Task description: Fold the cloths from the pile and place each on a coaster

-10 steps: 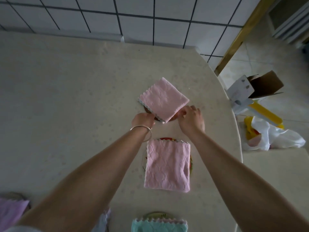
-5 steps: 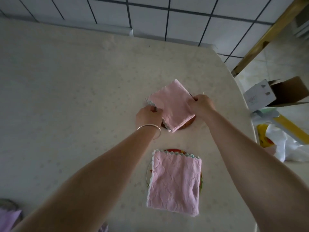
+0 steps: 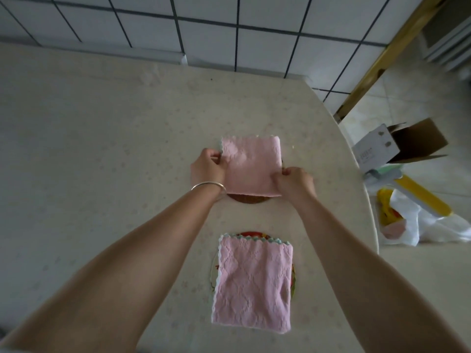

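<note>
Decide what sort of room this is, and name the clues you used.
Probably a home kitchen or dining corner: a tiled wall, a table with a patterned cover, and a box and bag on the floor beside it.

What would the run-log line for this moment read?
step: placing | left hand and right hand: grip far pink cloth over brown coaster | near pink cloth: on coaster

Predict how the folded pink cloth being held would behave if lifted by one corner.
The cloth would probably flop and unfold: it looks like soft fabric. Likely light, since the left hand and right hand pinch only its edges.
</note>
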